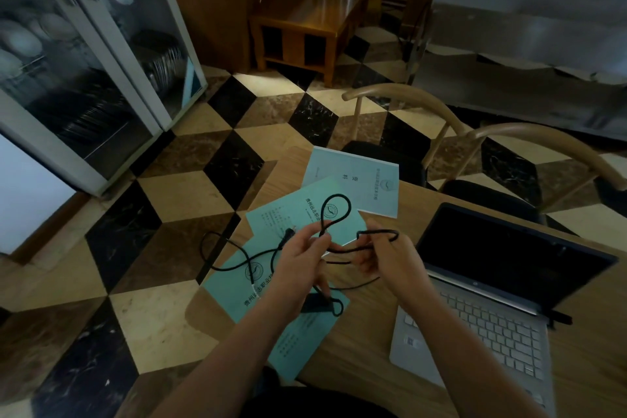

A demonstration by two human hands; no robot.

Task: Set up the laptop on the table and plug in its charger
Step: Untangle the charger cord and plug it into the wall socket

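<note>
The black charger cable loops in the air above the desk, its slack trailing over the left edge. The left hand pinches one loop, fingers curled on it; the right hand grips another loop. The open laptop, screen dark, stands just right, a small logo under its screen unreadable. Three teal booklets with Chinese print lie beneath the cable.
</note>
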